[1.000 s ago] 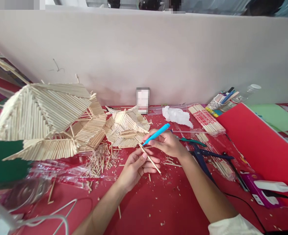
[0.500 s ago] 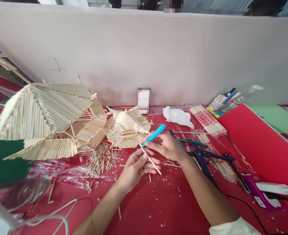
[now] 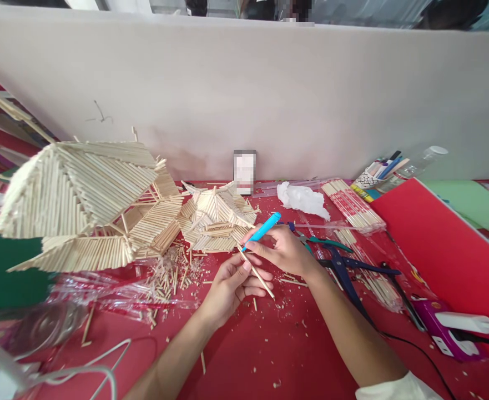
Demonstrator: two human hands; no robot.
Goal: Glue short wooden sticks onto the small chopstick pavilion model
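Between the thumb and fingers of my left hand (image 3: pixel 231 280) lies a thin wooden stick (image 3: pixel 262 281), slanting down to the right. My right hand (image 3: pixel 283 247) pinches a bright blue pen (image 3: pixel 265 229), whose tip meets or nearly meets the upper part of the stick. Just beyond both hands stands a small roof-like model of wooden sticks (image 3: pixel 215 214). A larger stick-built model with a sloped roof (image 3: pixel 98 178) rises at the left. Short cut stick pieces (image 3: pixel 175 275) are heaped left of my left hand.
To the right lie blue-handled pliers (image 3: pixel 344 266), bundled sticks in plastic (image 3: pixel 350 205) and a purple power strip (image 3: pixel 448 328). Crumpled white tissue (image 3: pixel 302 200) and a phone-like object (image 3: pixel 245 171) are at the back. A pen holder (image 3: pixel 371 175) stands beside a red board (image 3: pixel 444 244).
Both hands, the pen and the stick hold practically the same position. The whole view has shifted very slightly.
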